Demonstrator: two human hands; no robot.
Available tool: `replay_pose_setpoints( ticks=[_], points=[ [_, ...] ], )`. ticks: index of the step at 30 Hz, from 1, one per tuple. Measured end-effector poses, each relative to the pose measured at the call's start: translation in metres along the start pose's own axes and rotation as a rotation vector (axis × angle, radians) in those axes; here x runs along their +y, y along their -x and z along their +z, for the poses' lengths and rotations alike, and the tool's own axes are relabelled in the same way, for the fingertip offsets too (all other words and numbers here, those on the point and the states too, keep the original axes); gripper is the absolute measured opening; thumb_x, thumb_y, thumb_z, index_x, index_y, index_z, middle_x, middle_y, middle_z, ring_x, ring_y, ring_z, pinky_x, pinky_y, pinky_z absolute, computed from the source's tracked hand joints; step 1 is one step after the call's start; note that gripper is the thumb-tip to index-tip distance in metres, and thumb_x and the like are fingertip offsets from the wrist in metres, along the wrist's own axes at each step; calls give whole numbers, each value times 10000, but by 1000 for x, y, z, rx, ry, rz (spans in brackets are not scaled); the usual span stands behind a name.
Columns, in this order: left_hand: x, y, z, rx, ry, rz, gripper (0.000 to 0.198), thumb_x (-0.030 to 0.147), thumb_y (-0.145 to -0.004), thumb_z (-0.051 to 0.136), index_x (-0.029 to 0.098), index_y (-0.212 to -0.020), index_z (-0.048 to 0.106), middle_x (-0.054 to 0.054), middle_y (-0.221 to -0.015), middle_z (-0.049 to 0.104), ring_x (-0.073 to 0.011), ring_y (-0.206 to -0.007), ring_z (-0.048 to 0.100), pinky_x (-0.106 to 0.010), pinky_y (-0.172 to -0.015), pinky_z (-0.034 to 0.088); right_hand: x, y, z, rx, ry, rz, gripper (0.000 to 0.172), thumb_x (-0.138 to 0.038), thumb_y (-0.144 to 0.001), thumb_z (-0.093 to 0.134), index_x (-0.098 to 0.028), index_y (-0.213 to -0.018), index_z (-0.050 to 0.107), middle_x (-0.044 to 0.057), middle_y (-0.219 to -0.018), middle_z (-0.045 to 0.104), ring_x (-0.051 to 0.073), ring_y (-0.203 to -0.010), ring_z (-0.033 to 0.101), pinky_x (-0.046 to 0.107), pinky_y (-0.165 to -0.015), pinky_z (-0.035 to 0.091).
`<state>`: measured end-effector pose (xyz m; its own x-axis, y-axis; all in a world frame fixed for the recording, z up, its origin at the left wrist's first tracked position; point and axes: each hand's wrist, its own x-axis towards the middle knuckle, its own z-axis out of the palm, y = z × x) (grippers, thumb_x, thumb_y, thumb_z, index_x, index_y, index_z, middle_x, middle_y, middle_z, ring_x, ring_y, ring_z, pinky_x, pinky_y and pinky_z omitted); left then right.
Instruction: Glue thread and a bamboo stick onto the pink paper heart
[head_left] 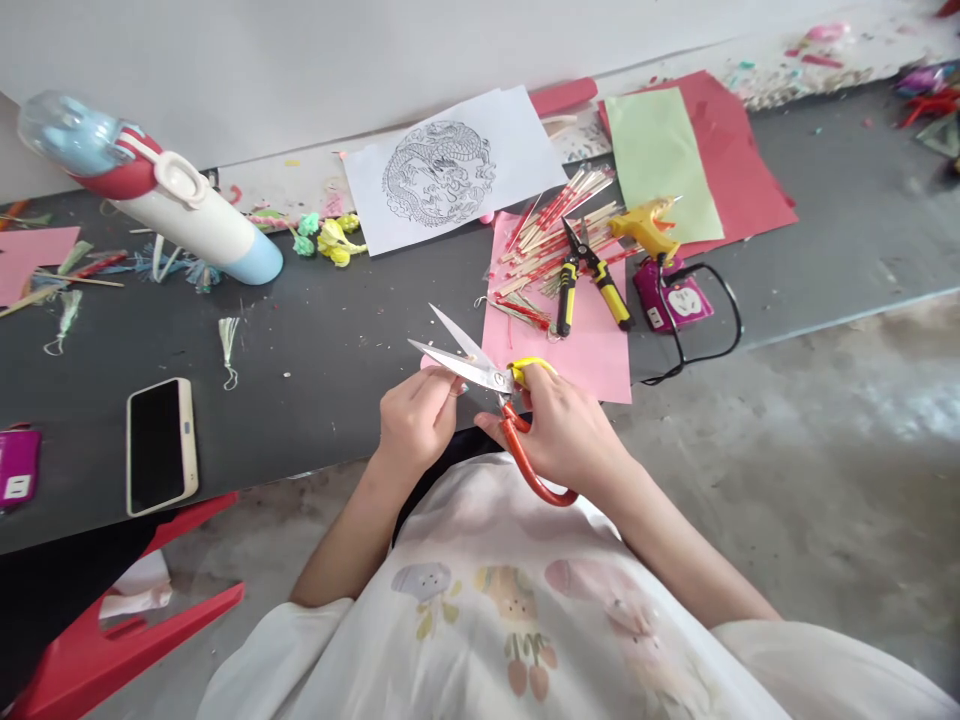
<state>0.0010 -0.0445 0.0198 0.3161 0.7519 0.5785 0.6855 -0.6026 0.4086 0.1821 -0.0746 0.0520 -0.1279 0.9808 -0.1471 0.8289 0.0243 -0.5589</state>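
My right hand (566,425) is closed on the handles of a pair of scissors (495,380), one handle orange and one yellow. The scissor blades stand apart and point up and left, just above my left hand (416,415). The fingers of my left hand are pinched together near the lower blade. A bit of pink shows behind them, but what they hold is too small to make out. Past my right hand, a pink sheet (600,375) carries red-and-natural thin sticks (540,235) and yellow-and-black pliers (592,290).
A yellow glue gun (649,228) and a purple power socket (667,305) with a black cord lie to the right. Behind are a dragon drawing (442,175) and red and green paper (667,150). A bottle (195,215), a tassel (228,350) and a phone (160,445) are left.
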Motion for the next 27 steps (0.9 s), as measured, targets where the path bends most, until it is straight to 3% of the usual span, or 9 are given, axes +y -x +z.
replay_pose_setpoints(
  ticks=[9,18,23,27],
  points=[
    [-2,-9,-12,-117,157,-49,294,178,-936,483,190,-690,643,19,-639,684,-75,-580,628,-170,-583,467,8,1,3,-15,75,-158,447,-645,-913,439,-198,-914,417,121,-871,574,309,-868,619,381,-661,478],
    [-5,-16,-18,-231,281,-109,275,168,-920,520,187,-667,624,31,-637,668,-74,-607,628,-169,-631,468,8,2,-1,-84,35,-128,494,-651,-890,486,-166,-972,439,146,-932,575,327,-964,608,375,-687,483],
    [-8,-19,-19,-247,289,-102,297,204,-937,513,185,-663,626,30,-609,650,-71,-560,595,-176,-608,455,4,-1,0,-58,-45,-25,378,-572,-896,510,-202,-882,436,81,-838,591,241,-803,604,316,-644,421],
    [-8,-21,-19,-274,301,-144,322,239,-952,511,183,-653,614,28,-590,627,-70,-537,565,-177,-569,429,3,-3,2,-73,-109,47,351,-527,-863,554,-219,-790,403,19,-725,554,164,-638,529,275,-586,342]
  ],
)
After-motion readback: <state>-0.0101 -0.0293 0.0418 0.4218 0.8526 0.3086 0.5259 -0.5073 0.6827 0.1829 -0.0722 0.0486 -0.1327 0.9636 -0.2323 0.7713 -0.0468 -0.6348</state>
